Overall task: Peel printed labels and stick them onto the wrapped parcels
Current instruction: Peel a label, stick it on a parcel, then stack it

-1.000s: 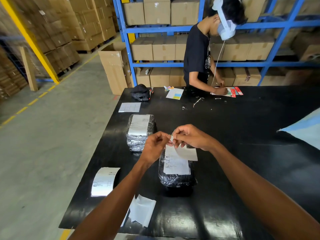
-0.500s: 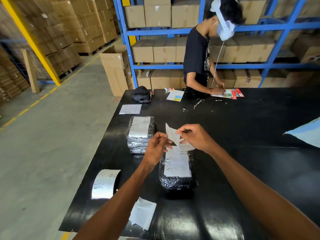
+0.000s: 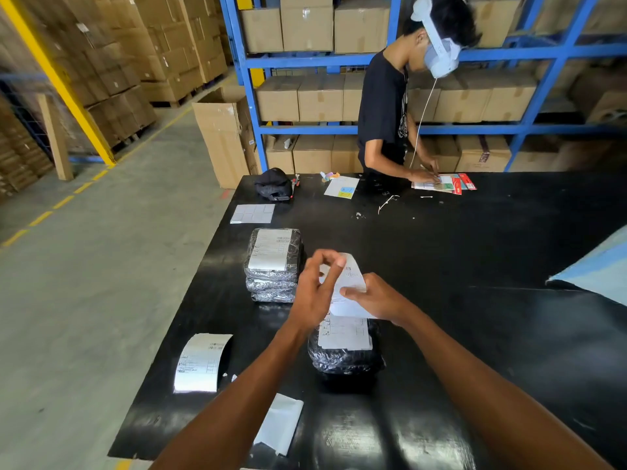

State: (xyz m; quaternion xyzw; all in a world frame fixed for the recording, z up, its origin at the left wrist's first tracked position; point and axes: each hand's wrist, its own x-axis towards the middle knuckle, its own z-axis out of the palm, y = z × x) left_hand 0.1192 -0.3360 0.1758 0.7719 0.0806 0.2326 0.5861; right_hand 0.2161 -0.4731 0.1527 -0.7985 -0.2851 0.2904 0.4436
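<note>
A printed white label [image 3: 351,278] is held up between both hands above the near wrapped parcel [image 3: 346,359], a black plastic bundle with a label stuck on its top [image 3: 344,334]. My left hand [image 3: 314,291] pinches the label's upper left edge. My right hand [image 3: 376,298] grips its lower right part. A stack of wrapped parcels [image 3: 273,266] with a label on top stands just left of my hands. A curled strip of printed labels [image 3: 200,362] lies near the table's left edge.
Peeled backing paper [image 3: 281,424] lies at the front of the black table [image 3: 475,300]. A blank sticker sheet [image 3: 252,213] and a black cap [image 3: 273,184] lie further back. Another person [image 3: 386,113] works at the far side. A blue sack [image 3: 600,269] juts in from the right.
The label has come further off its backing and both hands have lifted it higher above the near parcel, the left hand's fingers spreading along its upper edge.
</note>
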